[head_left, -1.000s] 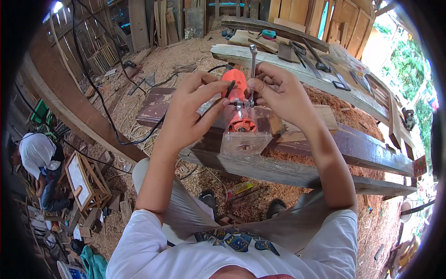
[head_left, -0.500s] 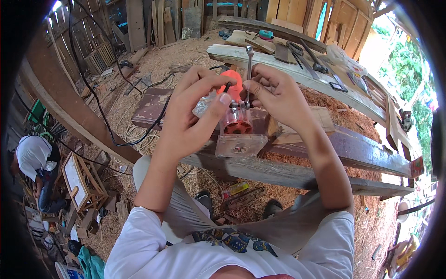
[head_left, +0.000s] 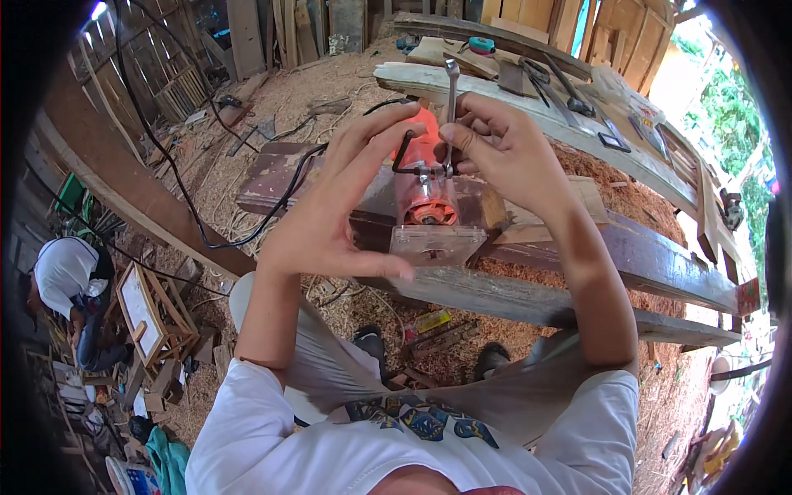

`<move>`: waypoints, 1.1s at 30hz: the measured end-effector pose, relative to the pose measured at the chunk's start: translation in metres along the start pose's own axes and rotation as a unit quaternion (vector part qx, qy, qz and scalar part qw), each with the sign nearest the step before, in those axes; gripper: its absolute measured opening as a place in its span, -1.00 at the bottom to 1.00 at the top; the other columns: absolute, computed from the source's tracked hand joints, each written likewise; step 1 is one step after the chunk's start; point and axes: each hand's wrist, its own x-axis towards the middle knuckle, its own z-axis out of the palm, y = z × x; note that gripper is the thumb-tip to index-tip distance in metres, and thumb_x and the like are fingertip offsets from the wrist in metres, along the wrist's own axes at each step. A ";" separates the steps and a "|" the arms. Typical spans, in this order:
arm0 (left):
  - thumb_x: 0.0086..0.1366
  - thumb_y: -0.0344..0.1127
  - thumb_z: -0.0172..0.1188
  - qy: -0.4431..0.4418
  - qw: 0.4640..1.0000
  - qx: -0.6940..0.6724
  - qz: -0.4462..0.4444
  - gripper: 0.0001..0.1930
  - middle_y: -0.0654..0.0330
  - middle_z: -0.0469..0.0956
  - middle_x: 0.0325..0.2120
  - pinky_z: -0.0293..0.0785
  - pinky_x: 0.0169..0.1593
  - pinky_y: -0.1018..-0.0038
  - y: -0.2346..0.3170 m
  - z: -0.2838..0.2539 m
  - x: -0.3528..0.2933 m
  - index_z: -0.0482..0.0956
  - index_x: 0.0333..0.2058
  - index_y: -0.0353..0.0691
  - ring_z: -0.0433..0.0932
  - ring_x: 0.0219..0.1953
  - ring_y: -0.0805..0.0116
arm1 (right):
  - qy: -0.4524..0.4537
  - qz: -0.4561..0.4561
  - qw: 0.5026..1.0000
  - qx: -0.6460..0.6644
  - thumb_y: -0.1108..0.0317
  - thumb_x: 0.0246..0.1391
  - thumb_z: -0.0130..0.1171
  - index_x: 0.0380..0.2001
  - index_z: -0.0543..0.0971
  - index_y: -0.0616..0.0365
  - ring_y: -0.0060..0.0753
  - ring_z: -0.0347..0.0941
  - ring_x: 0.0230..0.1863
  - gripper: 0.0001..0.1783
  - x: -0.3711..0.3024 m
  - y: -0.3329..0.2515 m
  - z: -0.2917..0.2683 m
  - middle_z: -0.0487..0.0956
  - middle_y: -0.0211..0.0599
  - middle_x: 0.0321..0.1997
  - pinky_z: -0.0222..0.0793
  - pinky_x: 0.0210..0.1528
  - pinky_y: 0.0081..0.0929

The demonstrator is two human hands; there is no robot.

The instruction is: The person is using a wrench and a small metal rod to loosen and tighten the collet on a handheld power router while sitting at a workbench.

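Note:
An orange trim router (head_left: 428, 124) with a clear plastic base (head_left: 437, 245) rests upright on the stacked boards before me. A black L-shaped hex key (head_left: 402, 153) sits in the bolt at the side of the base. My left hand (head_left: 334, 194) is open beside it, thumb spread low and away; its fingertips are by the key's upper end, and whether they touch it I cannot tell. My right hand (head_left: 503, 147) grips a steel wrench (head_left: 452, 91) held upright, its lower end at the same bolt's other side.
A dark painted beam (head_left: 660, 262) runs off to the right. Behind lies a pale plank (head_left: 487, 103) with a hammer (head_left: 577, 103), pliers (head_left: 535, 73) and a phone-like black item (head_left: 614, 142). A black cord (head_left: 186, 198) hangs at left. Another person (head_left: 66, 285) bends near a wooden frame (head_left: 148, 322).
My left thumb has opened downward, away from the hex key, and the fingers have straightened. The hex key now shows plainly in the bolt. My right hand keeps the wrench in place.

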 end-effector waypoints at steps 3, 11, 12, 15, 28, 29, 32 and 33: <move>-0.05 0.13 0.64 -0.003 1.000 -0.002 0.015 0.26 -0.13 0.16 0.51 0.06 0.52 -0.06 -0.005 0.000 -0.002 0.15 0.54 -0.22 0.15 0.52 -0.19 | -0.006 0.005 1.000 -0.017 0.24 0.43 0.26 -0.02 0.61 0.25 -0.58 0.62 -0.21 -0.72 0.000 -0.001 -0.002 0.69 -0.31 -0.17 0.67 -0.15 -0.46; 0.03 0.08 0.52 -0.004 0.999 0.006 0.034 0.15 -0.13 0.20 0.52 -0.01 0.54 -0.05 -0.015 -0.002 -0.006 0.17 0.57 -0.05 0.17 0.54 -0.15 | -0.008 0.013 1.000 0.000 0.24 0.43 0.27 0.02 0.60 0.25 -0.62 0.60 -0.21 -0.70 0.000 -0.003 0.000 0.67 -0.36 -0.17 0.68 -0.16 -0.50; 0.03 0.08 0.52 -0.003 0.999 0.007 0.033 0.15 -0.13 0.20 0.52 -0.01 0.54 -0.05 -0.014 -0.003 -0.006 0.17 0.57 -0.05 0.17 0.54 -0.15 | -0.009 0.013 1.000 0.000 0.24 0.43 0.27 0.02 0.60 0.25 -0.62 0.60 -0.21 -0.70 0.000 -0.003 0.000 0.67 -0.36 -0.17 0.68 -0.16 -0.50; -0.04 -0.03 0.56 -0.001 0.999 -0.009 0.037 0.13 -0.01 0.26 0.50 0.06 0.53 -0.02 -0.013 -0.002 -0.004 0.24 0.52 -0.14 0.21 0.50 -0.15 | -0.002 0.022 1.000 -0.005 0.24 0.43 0.27 0.03 0.60 0.25 -0.64 0.59 -0.22 -0.70 0.001 0.001 -0.001 0.68 -0.35 -0.21 0.67 -0.17 -0.51; -0.07 0.04 0.57 -0.009 1.000 0.002 0.004 0.10 0.04 0.41 0.43 0.06 0.52 -0.05 -0.013 -0.004 -0.004 0.36 0.46 -0.23 0.25 0.49 -0.09 | -0.003 0.011 1.000 -0.004 0.24 0.43 0.26 0.01 0.59 0.26 -0.64 0.57 -0.26 -0.70 0.002 0.003 -0.001 0.66 -0.36 -0.25 0.64 -0.21 -0.51; -0.08 0.04 0.57 -0.010 1.000 0.006 0.000 0.07 0.07 0.44 0.41 0.08 0.52 -0.05 -0.013 -0.005 -0.005 0.40 0.43 -0.24 0.25 0.49 -0.10 | -0.002 0.006 1.000 -0.003 0.24 0.43 0.26 0.00 0.59 0.27 -0.64 0.56 -0.28 -0.70 0.002 0.003 -0.001 0.65 -0.35 -0.24 0.62 -0.24 -0.52; -0.09 0.05 0.57 -0.014 1.000 0.019 -0.009 0.04 0.08 0.47 0.39 0.09 0.51 -0.03 -0.009 -0.005 -0.004 0.45 0.40 -0.24 0.25 0.49 -0.09 | -0.008 -0.012 1.000 -0.023 0.24 0.42 0.28 -0.02 0.59 0.28 -0.65 0.51 -0.34 -0.70 0.005 0.010 -0.004 0.65 -0.32 -0.27 0.52 -0.32 -0.50; -0.09 0.05 0.57 -0.014 1.000 0.019 -0.009 0.04 0.08 0.47 0.39 0.09 0.51 -0.03 -0.009 -0.006 -0.004 0.45 0.40 -0.24 0.25 0.49 -0.09 | -0.007 -0.011 1.000 -0.023 0.24 0.42 0.28 -0.02 0.59 0.28 -0.65 0.51 -0.34 -0.70 0.006 0.014 -0.005 0.65 -0.32 -0.27 0.52 -0.32 -0.50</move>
